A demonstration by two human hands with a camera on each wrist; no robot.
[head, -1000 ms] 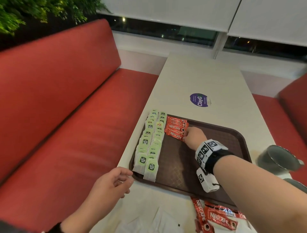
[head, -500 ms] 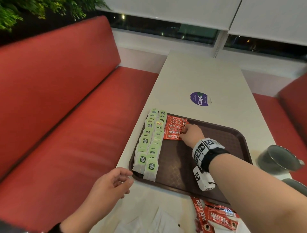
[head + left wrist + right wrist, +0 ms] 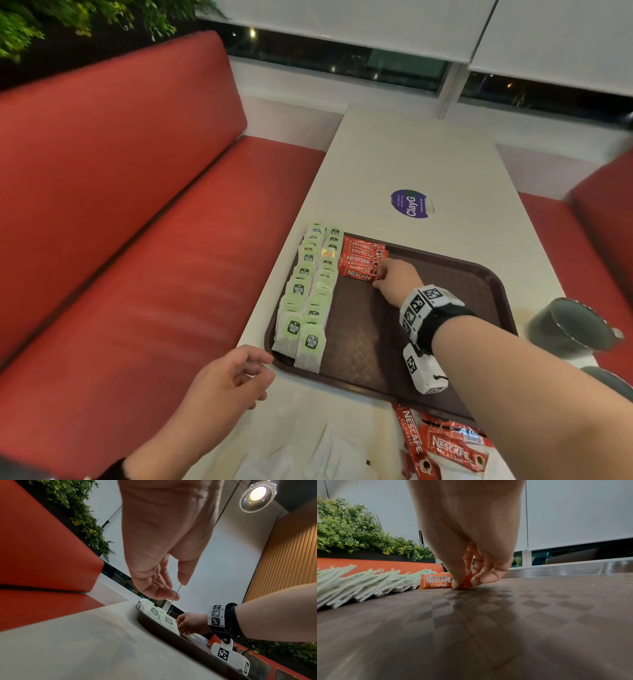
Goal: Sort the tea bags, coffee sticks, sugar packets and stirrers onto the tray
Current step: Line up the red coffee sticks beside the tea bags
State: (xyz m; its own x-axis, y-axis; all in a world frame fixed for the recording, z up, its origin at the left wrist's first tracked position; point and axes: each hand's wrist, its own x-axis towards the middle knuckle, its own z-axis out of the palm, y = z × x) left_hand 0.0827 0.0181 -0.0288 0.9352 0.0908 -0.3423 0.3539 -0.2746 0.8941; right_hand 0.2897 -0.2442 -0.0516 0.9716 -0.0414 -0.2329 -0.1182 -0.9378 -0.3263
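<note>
A dark brown tray point(image 3: 445, 274) lies on the white table. Two rows of green tea bags point(image 3: 310, 291) fill its left side. Beside them at the far end sits a stack of red coffee sticks point(image 3: 359, 260). My right hand point(image 3: 380, 275) pinches the right end of the nearest coffee stick point(image 3: 436, 582) between thumb and fingers, down on the tray floor point(image 3: 539, 615). My left hand point(image 3: 246, 373) hovers at the tray's near left corner, fingers loosely curled and holding nothing; the left wrist view shows the left hand point(image 3: 164, 588) above the tea bags point(image 3: 167, 619).
More red coffee sticks point(image 3: 442, 445) and white packets point(image 3: 308, 455) lie on the table in front of the tray. Two dark cups point(image 3: 568, 329) stand off the tray's right edge. A purple sticker point(image 3: 411, 203) marks the table beyond. Red benches flank the table.
My right hand has swung the coffee stick straight and slid it up against the stack beside the tea bags. The left hand has stayed by the tray corner.
</note>
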